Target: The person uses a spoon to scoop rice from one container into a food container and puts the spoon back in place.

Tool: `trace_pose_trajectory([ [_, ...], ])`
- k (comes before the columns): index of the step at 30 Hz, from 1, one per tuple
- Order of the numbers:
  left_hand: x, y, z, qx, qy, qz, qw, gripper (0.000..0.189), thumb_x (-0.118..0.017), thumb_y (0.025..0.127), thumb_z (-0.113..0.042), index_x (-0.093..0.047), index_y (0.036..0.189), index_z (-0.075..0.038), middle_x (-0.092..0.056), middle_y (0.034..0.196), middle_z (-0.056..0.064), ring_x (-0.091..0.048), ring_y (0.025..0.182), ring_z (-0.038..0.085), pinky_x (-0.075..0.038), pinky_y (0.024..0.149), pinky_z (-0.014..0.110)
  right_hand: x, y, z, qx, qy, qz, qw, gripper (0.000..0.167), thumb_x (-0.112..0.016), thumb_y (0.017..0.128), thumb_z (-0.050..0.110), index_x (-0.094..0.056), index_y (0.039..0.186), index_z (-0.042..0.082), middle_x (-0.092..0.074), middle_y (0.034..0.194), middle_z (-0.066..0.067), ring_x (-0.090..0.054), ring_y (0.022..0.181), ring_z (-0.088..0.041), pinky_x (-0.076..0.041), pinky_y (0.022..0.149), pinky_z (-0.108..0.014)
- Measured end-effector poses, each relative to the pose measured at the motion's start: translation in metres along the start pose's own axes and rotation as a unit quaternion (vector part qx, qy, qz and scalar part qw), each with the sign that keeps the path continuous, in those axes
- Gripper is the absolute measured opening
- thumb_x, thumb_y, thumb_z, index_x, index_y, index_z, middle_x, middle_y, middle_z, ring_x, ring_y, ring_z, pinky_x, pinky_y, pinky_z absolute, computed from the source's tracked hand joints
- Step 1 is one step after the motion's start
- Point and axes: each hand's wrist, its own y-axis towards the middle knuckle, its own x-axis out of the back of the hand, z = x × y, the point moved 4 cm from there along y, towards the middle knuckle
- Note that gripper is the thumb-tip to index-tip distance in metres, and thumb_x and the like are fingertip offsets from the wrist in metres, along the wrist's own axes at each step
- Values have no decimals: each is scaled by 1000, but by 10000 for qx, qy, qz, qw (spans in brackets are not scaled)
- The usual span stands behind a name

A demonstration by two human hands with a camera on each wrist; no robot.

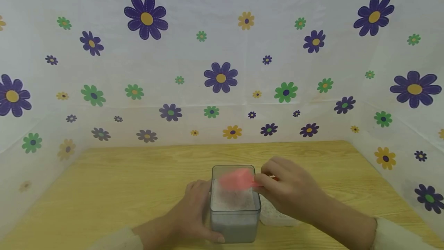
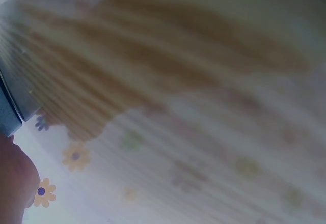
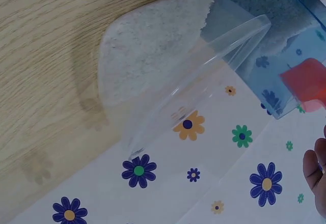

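A clear, grey-blue tinted square container (image 1: 236,228) stands on the table, partly filled with pale granules (image 1: 230,201). My left hand (image 1: 190,213) holds it from the left, thumb at the front and fingers along the side. Between thumb and fingers, my right hand (image 1: 293,188) pinches the handle of a red scoop (image 1: 237,179), whose blurred bowl is over the container's opening. In the right wrist view the scoop (image 3: 305,81) overlaps the container's wall (image 3: 254,89). Only part of the left hand (image 2: 18,180) shows in the left wrist view.
Right of the container sits a clear tub (image 1: 279,221) of similar pale granules, partly hidden by the right hand; its granules (image 3: 153,51) show in the right wrist view. A flower-print sheet (image 1: 222,41) encloses the wooden table (image 1: 138,173) at the back and sides.
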Motion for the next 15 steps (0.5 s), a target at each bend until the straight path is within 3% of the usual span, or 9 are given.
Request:
trace_pose_trajectory([
  [6,1,-1,-1,107,80,56,9999,120,-76,56,-83,-32,152,-26,-52,128,-16,-42,115,5,-28,103,36,-13,12,6,-57,-99,268,9996,14,-72,93,26,-71,88,13,-58,82,1,-51,75,-13,-45,64,-21],
  [10,0,-1,-2,-33,282,14,9996,124,-75,57,-83,-28,155,-22,-52,128,-14,-42,115,6,-29,102,37,-20,21,8,-27,-266,472,9985,12,-80,85,20,-71,89,13,-57,82,2,-51,76,-13,-45,64,-20],
  [15,-1,-1,1,82,207,117,9997,124,-73,58,-85,-28,155,-21,-51,129,-14,-42,114,6,-28,102,39,-29,28,6,93,-952,930,9911,8,-72,86,9,-67,90,12,-53,83,0,-47,77,-16,-44,63,-25],
])
